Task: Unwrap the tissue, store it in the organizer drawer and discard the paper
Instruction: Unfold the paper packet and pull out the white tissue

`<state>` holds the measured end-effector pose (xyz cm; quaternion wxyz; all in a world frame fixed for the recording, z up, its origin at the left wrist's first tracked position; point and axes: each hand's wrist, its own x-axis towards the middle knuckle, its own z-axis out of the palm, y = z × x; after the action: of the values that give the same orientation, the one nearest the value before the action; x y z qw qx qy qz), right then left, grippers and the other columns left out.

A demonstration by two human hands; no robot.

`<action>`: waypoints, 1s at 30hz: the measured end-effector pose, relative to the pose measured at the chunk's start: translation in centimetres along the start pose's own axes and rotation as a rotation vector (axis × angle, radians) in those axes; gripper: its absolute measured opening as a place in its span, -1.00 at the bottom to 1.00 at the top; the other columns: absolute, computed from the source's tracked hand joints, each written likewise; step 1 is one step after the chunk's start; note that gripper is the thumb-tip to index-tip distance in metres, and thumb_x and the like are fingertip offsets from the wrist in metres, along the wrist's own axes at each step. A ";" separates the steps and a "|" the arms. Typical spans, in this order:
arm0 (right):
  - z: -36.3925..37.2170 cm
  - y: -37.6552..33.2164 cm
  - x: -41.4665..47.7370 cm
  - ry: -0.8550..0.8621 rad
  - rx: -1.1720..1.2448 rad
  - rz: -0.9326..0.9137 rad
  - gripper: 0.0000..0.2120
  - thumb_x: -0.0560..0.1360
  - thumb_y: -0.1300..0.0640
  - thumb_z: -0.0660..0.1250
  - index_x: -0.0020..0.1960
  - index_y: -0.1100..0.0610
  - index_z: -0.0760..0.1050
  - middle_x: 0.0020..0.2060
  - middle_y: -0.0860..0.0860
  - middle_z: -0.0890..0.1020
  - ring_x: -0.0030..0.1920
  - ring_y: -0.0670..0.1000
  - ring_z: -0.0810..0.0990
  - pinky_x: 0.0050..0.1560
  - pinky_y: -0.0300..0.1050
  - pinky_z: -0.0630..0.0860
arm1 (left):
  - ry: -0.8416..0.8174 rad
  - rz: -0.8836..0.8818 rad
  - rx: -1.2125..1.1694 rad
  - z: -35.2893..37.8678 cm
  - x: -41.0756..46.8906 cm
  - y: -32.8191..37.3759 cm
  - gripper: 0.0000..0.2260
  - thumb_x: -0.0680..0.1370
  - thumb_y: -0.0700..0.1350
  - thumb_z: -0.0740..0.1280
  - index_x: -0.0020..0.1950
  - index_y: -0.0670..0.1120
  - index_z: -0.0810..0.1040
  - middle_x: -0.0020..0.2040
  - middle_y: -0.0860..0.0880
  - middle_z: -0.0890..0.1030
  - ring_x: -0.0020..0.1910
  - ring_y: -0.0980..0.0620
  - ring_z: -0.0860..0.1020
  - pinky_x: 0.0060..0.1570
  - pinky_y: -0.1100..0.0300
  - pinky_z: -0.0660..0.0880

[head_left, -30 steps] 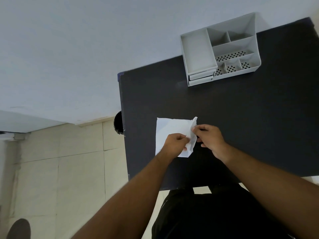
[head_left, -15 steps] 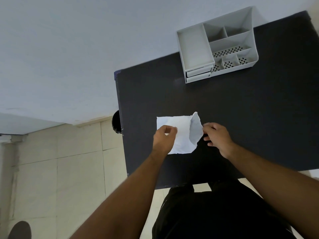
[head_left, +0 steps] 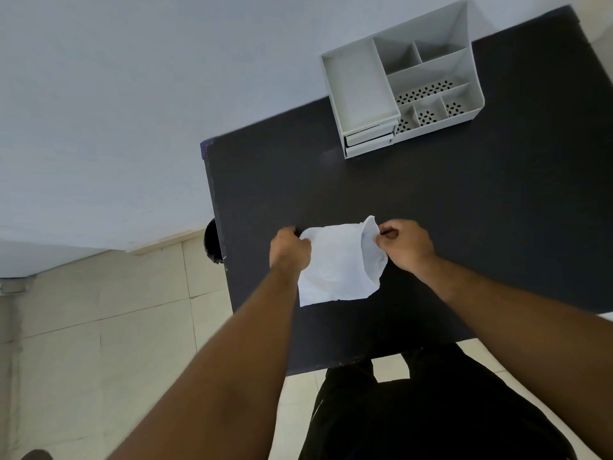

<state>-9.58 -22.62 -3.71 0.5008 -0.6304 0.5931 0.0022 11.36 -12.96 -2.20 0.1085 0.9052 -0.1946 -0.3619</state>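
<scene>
A white sheet of tissue [head_left: 335, 265] is spread open above the near part of the black table [head_left: 431, 200]. My left hand [head_left: 289, 250] pinches its upper left corner. My right hand [head_left: 403, 245] pinches the upper right edge, which curls up into a fold. The lower part of the sheet hangs free. A grey desk organizer [head_left: 403, 78] stands at the far edge of the table, with two shut drawers [head_left: 368, 141] at its front left. I cannot tell the tissue from its wrapping paper.
The table's left edge drops to a beige tiled floor [head_left: 99, 327]. A dark round object [head_left: 212, 242] sits just past that edge. A white wall lies behind the table. My dark trousers show below the near edge.
My hands have moved apart, pulling the folded sheet open wider. The left hand shifted from the sheet's lower middle to its upper left corner.
</scene>
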 end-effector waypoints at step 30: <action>-0.2 1.8 -4.0 -0.094 -0.565 -0.663 -0.77 0.54 0.16 0.32 0.14 -0.02 0.64 0.22 -0.05 0.56 0.26 0.04 0.48 0.20 0.03 0.49 | 0.127 0.178 0.174 0.7 -7.3 -10.5 -0.76 0.61 -0.20 0.25 0.22 -0.04 0.61 0.32 -0.05 0.49 0.25 -0.06 0.47 0.25 -0.02 0.48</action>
<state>-12.22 -19.35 -2.35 0.3088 -0.8981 0.3114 0.0326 8.92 -0.36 -1.77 0.0733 0.9114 -0.2978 -0.2744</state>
